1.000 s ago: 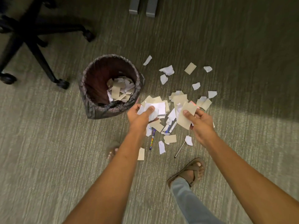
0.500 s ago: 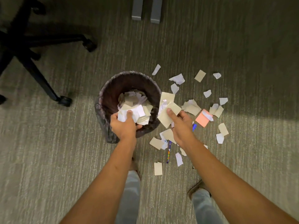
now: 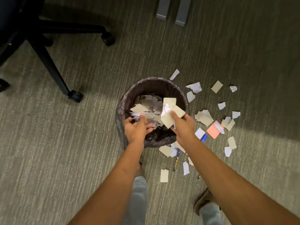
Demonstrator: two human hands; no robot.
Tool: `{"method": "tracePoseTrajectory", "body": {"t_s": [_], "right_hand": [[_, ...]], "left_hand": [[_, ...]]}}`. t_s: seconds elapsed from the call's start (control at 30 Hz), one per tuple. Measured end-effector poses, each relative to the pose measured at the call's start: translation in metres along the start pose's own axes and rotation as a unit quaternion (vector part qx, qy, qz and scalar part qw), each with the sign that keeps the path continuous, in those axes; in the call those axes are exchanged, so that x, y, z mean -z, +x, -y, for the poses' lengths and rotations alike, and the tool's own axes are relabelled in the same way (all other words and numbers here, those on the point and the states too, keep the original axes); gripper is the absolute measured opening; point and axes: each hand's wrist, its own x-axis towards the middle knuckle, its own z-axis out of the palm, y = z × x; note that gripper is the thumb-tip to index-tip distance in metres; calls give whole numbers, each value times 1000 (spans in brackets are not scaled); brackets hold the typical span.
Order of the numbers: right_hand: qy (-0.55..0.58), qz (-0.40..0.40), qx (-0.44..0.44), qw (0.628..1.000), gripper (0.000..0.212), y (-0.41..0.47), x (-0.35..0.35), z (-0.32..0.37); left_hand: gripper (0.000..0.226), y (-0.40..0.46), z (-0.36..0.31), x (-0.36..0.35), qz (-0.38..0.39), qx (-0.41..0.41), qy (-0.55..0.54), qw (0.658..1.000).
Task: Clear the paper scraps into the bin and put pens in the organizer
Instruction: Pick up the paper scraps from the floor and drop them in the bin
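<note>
Striped grey-green carpet floor [image 3: 68, 143], office chair base [image 3: 48, 62] far left, two grey legs [image 3: 172, 10] at far edge. Bin [image 3: 152, 85] with dark liner at centre, scraps heaped inside. Left hand [image 3: 136, 129] over bin's near-left rim, fingers spread loose, gripping nothing. Right hand [image 3: 183, 125] over near-right rim, fingers pinched on beige and white scraps [image 3: 170, 114]. More scraps [image 3: 204, 117] and pink note [image 3: 213, 131] litter floor right of bin. Patterned pen [image 3: 176, 161] on floor near bin; blue pen [image 3: 203, 137] partly hidden by right hand.

Dim indoor light, broad shadow across the upper carpet [image 3: 243, 46], wide-angle bending at edges, perhaps slight motion blur.
</note>
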Motion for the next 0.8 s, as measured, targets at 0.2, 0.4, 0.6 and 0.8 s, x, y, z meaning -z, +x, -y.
{"method": "tracePoseTrajectory", "body": {"t_s": [0.2, 0.4, 0.6, 0.8], "right_hand": [[2, -44, -16, 999, 29, 1, -2, 3], [-27, -90, 48, 994, 14, 3, 28, -6], [-88, -156, 96, 979, 15, 15, 109, -28], [-176, -183, 99, 962, 18, 53, 204, -94]], "left_hand": [[25, -6, 10, 5, -1, -22, 47, 999], [27, -29, 25, 2, 46, -75, 137, 987], [34, -53, 85, -8, 75, -251, 302, 917], [22, -41, 191, -9, 178, -282, 509, 793]]}}
